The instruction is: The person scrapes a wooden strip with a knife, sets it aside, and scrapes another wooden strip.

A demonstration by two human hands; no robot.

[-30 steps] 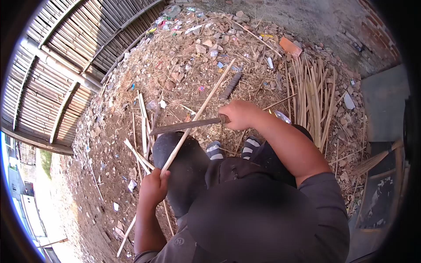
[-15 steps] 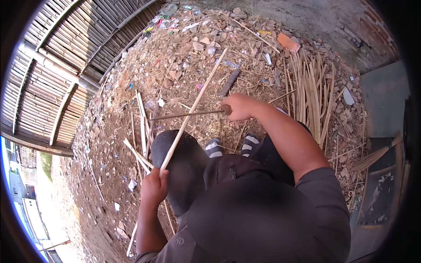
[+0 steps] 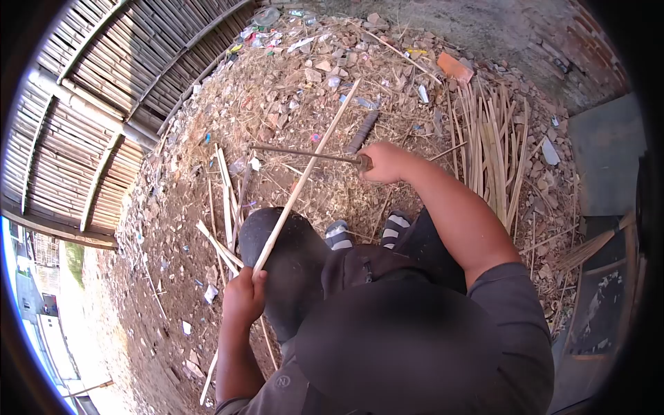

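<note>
My left hand (image 3: 243,297) is closed round the lower end of a long pale bamboo strip (image 3: 299,185), which slants up and to the right across my knee. The handle of a long, dark knife (image 3: 304,151) is in my right hand (image 3: 384,164). Its blade points left and crosses the strip above the knee, seen nearly edge-on. Whether blade and strip touch cannot be told. Just beyond my right hand a dark ridged rod (image 3: 364,131) lies on the ground.
Many split strips (image 3: 492,149) lie in a pile at the right. Several more strips (image 3: 225,197) lie left of my knee. A bamboo fence (image 3: 90,114) stands at the upper left, a wall (image 3: 512,34) at the upper right. An orange brick piece (image 3: 454,67) lies near the wall.
My right hand has moved the knife farther up along the strip, away from my left hand. The blade has turned from flat to nearly edge-on. The strip's far end has shifted slightly left and up.
</note>
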